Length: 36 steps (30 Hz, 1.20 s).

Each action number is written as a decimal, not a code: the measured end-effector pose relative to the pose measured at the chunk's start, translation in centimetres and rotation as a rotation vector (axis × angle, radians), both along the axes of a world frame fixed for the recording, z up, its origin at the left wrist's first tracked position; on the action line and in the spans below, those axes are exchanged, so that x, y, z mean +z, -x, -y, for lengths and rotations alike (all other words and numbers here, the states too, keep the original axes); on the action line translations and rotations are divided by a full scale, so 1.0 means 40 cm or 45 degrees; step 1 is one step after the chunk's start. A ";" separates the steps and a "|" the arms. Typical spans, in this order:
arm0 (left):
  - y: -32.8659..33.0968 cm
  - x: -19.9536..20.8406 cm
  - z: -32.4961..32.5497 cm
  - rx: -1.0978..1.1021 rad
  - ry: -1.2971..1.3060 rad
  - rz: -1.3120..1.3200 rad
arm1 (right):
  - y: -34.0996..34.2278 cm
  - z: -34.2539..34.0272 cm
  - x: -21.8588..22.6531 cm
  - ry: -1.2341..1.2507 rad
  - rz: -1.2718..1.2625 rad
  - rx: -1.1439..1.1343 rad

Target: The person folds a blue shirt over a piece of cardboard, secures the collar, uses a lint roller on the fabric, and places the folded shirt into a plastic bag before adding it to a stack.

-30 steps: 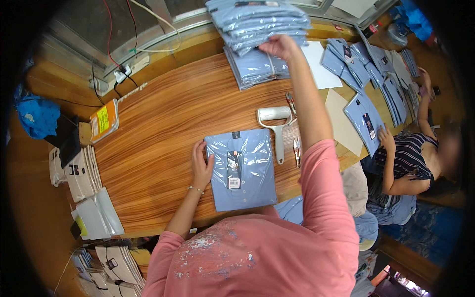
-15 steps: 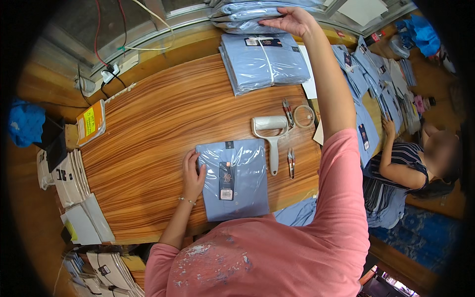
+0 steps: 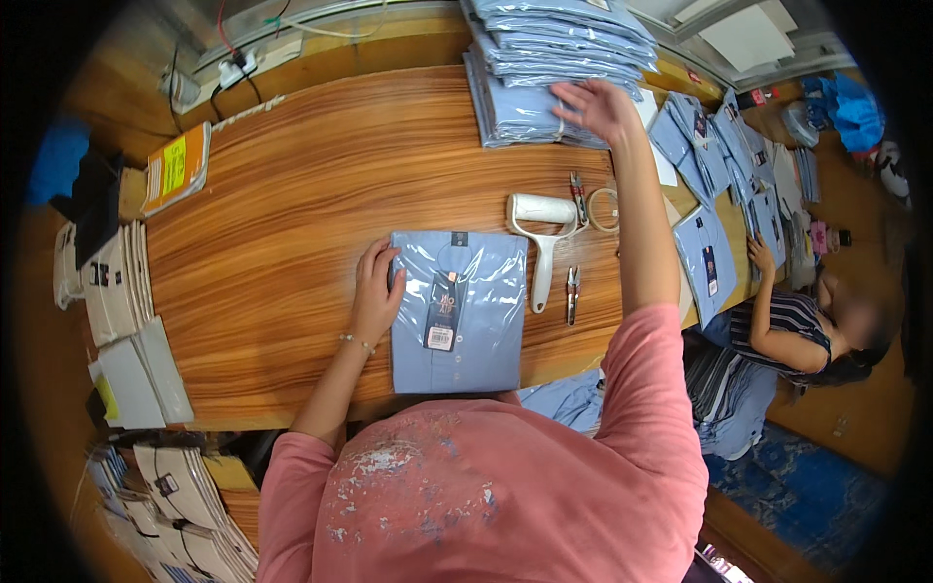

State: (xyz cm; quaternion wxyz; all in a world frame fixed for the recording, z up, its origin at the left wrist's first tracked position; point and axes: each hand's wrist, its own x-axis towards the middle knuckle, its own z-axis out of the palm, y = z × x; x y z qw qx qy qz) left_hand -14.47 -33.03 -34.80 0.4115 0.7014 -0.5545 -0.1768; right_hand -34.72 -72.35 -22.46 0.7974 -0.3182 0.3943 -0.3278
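A folded blue shirt in a clear plastic bag (image 3: 486, 321), with a dark tag on its front, lies flat on the wooden table before me. Along its left edge rests my left hand (image 3: 376, 291), fingers spread and thumb on the plastic. My right hand (image 3: 598, 109) is held out at the back with nothing in it, its fingers apart. It is in front of a tall stack of bagged blue shirts (image 3: 559, 44) and hides part of the tied bundle (image 3: 520, 112) at the bottom.
Right of the bagged shirt lie a lint roller (image 3: 543, 262), two thread snips (image 3: 572, 291) (image 3: 577, 194) and a tape roll (image 3: 604, 209). An orange notebook (image 3: 180, 167) is at the far left. At right, a co-worker's hand (image 3: 762, 255) touches more blue shirts (image 3: 705, 262).
My right hand has come down from the top of the stack, back toward me. My left hand stays at the bagged shirt's edge. The whole view has shifted.
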 end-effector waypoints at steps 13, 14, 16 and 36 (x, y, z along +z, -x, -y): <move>-0.016 0.002 -0.013 0.001 0.078 -0.060 | -0.021 -0.061 -0.076 0.277 -0.361 -0.006; -0.018 0.000 -0.013 0.005 0.082 -0.060 | -0.035 -0.032 -0.041 0.250 -0.355 0.034; -0.014 0.001 -0.010 -0.015 0.092 -0.078 | -0.047 -0.013 0.042 0.234 -0.416 0.040; -0.011 -0.012 -0.005 -0.001 0.085 -0.066 | -0.069 0.178 0.175 -0.201 -0.236 0.229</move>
